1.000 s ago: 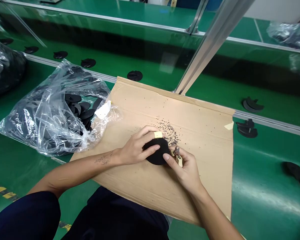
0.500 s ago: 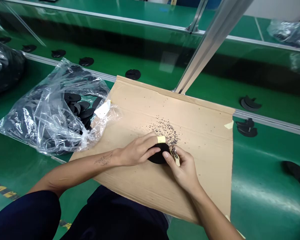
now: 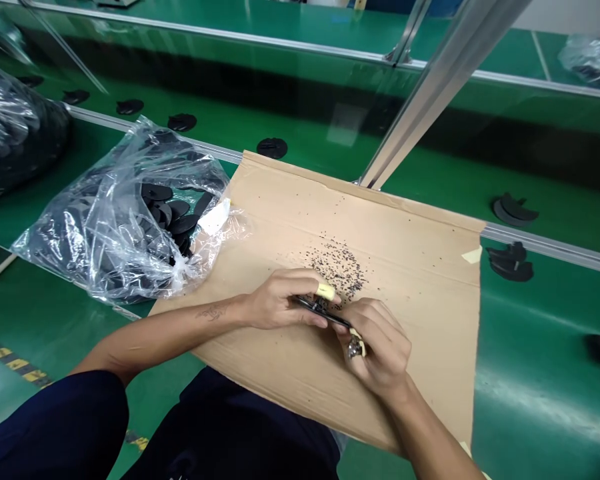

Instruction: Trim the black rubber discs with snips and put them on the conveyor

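A thin black disc (image 3: 325, 312) is tilted nearly edge-on above the cardboard sheet (image 3: 280, 380). My left hand (image 3: 280, 299) grips its left end, thumb below and a finger with yellow tape above. Fingers of my right hand (image 3: 380, 340) hold the disc's right end. A small metal tool (image 3: 355, 347) with pale yellow handles sits in the same hand, partly hidden by the palm and fingers. Small black scraps (image 3: 343, 267) lie scattered on the cardboard just beyond both hands.
A clear plastic bag (image 3: 105, 227) of black discs lies left of the cardboard, with a darker full bag (image 3: 15, 133) farther left. Several black pieces rest along the green bench. A metal post (image 3: 430, 100) rises behind the cardboard. More black pieces (image 3: 511, 260) lie at the right.
The disc has turned from showing its flat face to nearly edge-on. My right hand has rolled over, and the tool in it now points lower. The view has shifted slightly.
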Tool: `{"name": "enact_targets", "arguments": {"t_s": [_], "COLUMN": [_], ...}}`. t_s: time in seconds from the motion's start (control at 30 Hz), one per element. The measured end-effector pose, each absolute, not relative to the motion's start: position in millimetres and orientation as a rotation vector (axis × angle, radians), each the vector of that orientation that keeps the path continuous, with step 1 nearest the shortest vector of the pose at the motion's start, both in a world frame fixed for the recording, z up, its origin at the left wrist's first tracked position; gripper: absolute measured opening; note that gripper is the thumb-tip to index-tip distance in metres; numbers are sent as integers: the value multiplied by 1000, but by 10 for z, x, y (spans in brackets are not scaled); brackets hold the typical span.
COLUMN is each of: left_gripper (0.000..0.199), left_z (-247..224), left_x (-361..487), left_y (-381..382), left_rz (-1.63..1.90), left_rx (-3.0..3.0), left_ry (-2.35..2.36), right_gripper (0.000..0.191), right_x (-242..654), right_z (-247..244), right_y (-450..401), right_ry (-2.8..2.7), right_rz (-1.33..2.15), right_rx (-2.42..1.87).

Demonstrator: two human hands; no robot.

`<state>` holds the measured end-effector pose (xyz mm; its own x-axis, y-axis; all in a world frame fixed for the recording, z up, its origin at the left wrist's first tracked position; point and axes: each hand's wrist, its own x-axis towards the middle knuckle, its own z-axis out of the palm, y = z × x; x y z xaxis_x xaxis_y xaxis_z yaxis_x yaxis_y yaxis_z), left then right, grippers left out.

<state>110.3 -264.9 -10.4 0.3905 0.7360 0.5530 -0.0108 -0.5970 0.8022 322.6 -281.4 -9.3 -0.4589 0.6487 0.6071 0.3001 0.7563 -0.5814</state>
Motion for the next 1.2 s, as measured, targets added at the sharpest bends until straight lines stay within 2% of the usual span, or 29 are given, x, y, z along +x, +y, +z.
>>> {"name": "enact_targets", "arguments": {"t_s": [0.47, 0.97, 1.2], "left_gripper": [25, 20, 33], "left_z": [-93, -52, -26], "left_x": [1120, 1076, 1078], "left_y": [-2662, -2671, -2657], "left_rz": [1331, 1387, 1275], "left_rx": [1892, 1974, 1927], "left_ry": [682, 714, 632], "right_gripper": [21, 19, 19], "right_x": [3231, 3210, 3184], "right_z": [-107, -88, -94], "right_y": [-2822, -2801, -2808], "right_ry": [-2107, -2104, -1994], "right_rz": [437, 555, 649], "right_rx": [-745, -699, -705]}}
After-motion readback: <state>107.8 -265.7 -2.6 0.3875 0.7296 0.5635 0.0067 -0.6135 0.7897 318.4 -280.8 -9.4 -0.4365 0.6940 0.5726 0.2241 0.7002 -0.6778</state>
